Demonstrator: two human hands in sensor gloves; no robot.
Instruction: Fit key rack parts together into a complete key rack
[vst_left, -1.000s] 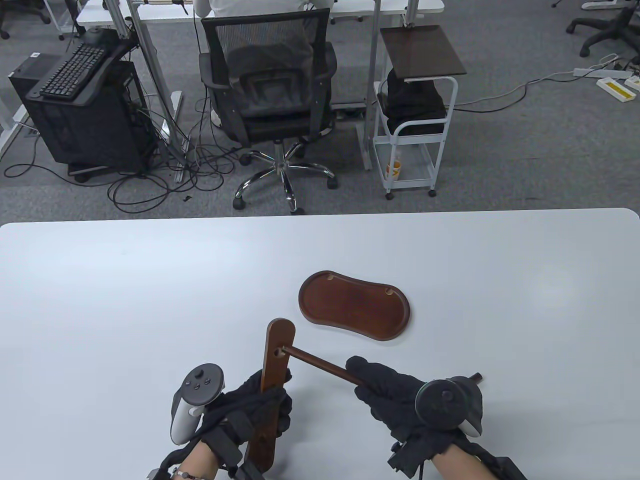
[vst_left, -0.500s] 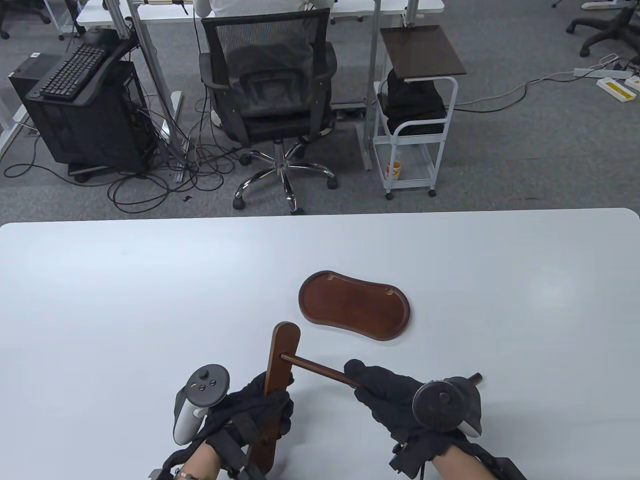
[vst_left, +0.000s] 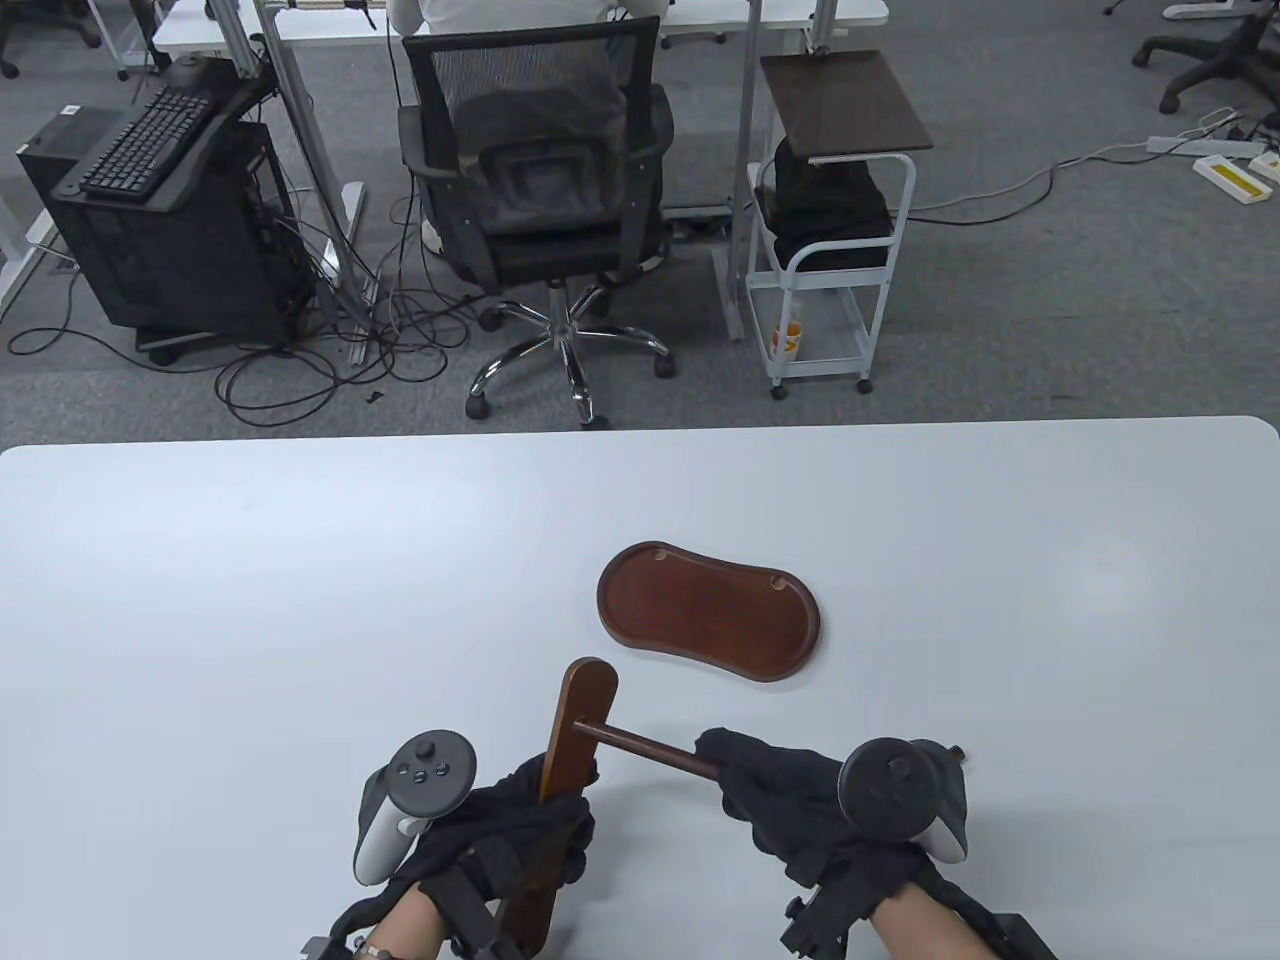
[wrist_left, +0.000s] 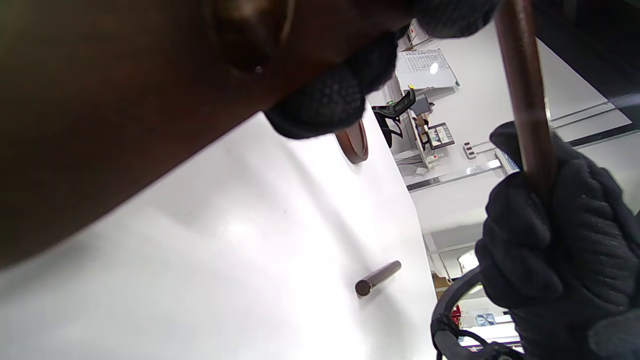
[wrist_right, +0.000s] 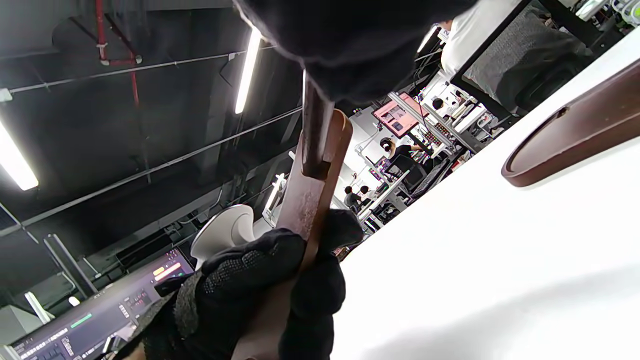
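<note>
Near the front edge of the white table (vst_left: 300, 560), the left hand (vst_left: 510, 830) grips a flat wooden upright (vst_left: 575, 740) with a rounded top. The fingers are wrapped and clamped around its middle, and the piece stands raised and tilted off the table surface. In the right wrist view the gloved fingers (wrist_right: 260, 270) close on both faces of the upright.

The right hand (vst_left: 790, 800) grips a dark wooden rod (vst_left: 650, 748), fingers curled tight around the shaft. The rod runs from that hand leftward to the upper part of the upright, where its end sits in a hole in the face. The right wrist view shows the rod end entering the hole (wrist_right: 316, 170). How deep it is seated cannot be told. In the left wrist view the rod passes down through the closed right fist (wrist_left: 545, 225).

A tracker is strapped to the back of each hand: the left tracker (vst_left: 415, 800) and the right tracker (vst_left: 900, 790).

The kidney-shaped wooden base (vst_left: 710, 612) lies flat on the table, beyond the hands and toward the middle, well apart from both. Two small notches show along its far rim.

A short dark dowel (wrist_left: 377, 277) lies loose on the table, seen only in the left wrist view; its place relative to the edges cannot be told.

Beyond the far edge of the table stands a black office chair (vst_left: 540, 180).
</note>
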